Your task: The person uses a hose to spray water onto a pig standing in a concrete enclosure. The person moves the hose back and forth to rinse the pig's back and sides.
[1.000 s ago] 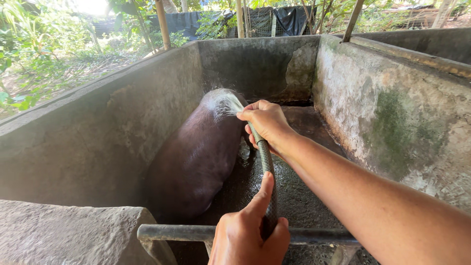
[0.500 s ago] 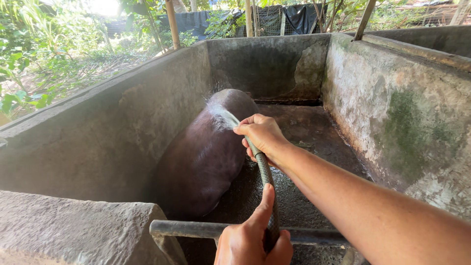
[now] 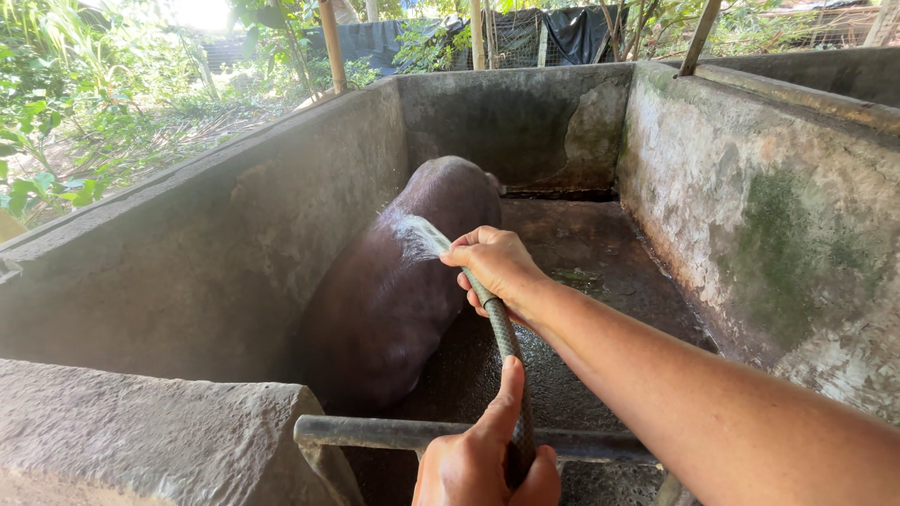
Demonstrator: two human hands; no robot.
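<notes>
Concrete pen (image 3: pixel 234 234); dark green hose (image 3: pixel 506 342) sprays wet pig (image 3: pixel 394 290).

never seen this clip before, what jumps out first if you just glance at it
The big dark pig fills the left of the concrete pen, standing on the wet floor close to the left wall. A fan of water strikes its back from the green hose, gripped near the nozzle end by the right hand and lower down by the left hand, just above a metal bar across the near edge.
</notes>
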